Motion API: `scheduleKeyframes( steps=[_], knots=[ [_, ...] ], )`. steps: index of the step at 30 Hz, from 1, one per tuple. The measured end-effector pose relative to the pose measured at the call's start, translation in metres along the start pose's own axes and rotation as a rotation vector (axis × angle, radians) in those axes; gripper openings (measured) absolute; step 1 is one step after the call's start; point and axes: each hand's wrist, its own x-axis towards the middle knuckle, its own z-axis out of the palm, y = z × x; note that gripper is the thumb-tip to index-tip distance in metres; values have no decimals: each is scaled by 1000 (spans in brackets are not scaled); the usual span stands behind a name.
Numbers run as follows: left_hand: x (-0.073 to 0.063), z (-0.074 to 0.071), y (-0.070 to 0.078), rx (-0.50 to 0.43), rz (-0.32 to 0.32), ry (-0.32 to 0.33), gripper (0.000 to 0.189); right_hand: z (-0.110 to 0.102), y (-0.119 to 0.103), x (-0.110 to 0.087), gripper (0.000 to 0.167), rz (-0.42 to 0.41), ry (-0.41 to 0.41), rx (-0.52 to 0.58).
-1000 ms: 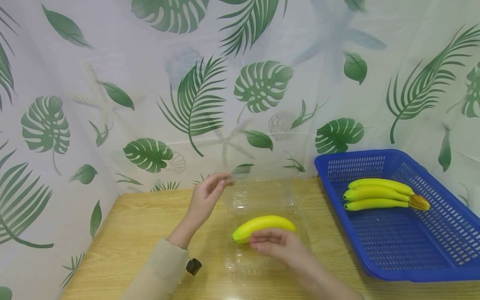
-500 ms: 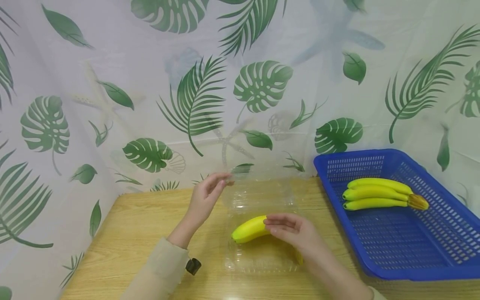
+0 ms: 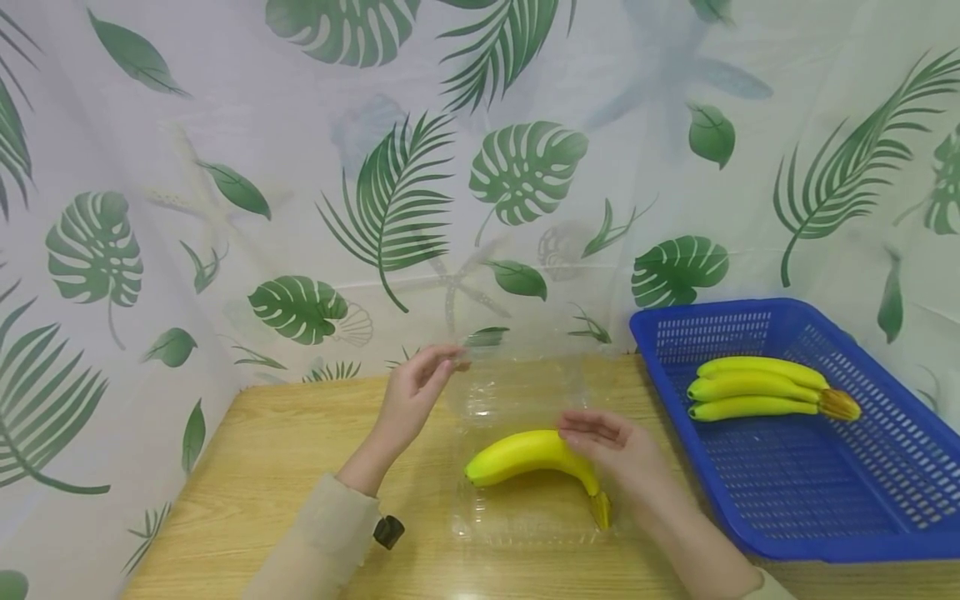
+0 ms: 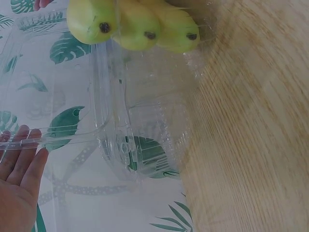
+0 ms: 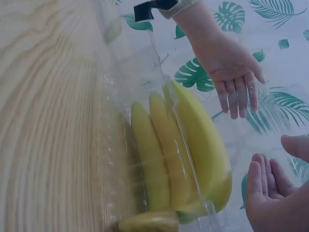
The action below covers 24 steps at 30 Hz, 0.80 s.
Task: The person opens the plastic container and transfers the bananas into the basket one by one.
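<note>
A clear plastic clamshell box (image 3: pixel 517 533) sits on the table with its lid (image 3: pixel 525 392) raised at the back. Inside the base lies a yellow bunch of bananas (image 3: pixel 525 454), its stem toward the front right; the left wrist view shows three green-tinged banana tips (image 4: pixel 140 29). My left hand (image 3: pixel 412 387) touches the left edge of the lid, fingers extended against the plastic, as the left wrist view also shows. My right hand (image 3: pixel 615 450) hovers at the box's right side over the bananas' right end. Its fingers are loosely bent, and nothing is between them and the thumb.
At the right a blue plastic basket (image 3: pixel 720 508) holds another bunch of bananas (image 3: pixel 757 387). A leaf-printed curtain (image 3: pixel 300 167) stands behind the wooden table (image 3: pixel 277 450). A small black camera mount (image 3: pixel 388 532) is on the left wrist.
My right hand has moved right and back from the front of the bananas, uncovering their curve and stem. My left hand stays on the lid, and the box and basket have not moved.
</note>
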Motion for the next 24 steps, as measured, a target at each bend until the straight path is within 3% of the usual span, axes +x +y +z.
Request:
scheduleKeyframes(
  steps=[11, 24],
  knots=[
    [0, 0, 0, 18, -5, 1, 30, -16, 9, 6, 50, -14, 25, -19],
    [1, 0, -2, 3, -1, -5, 30, -21, 21, 11, 52, -2, 20, -63]
  ],
)
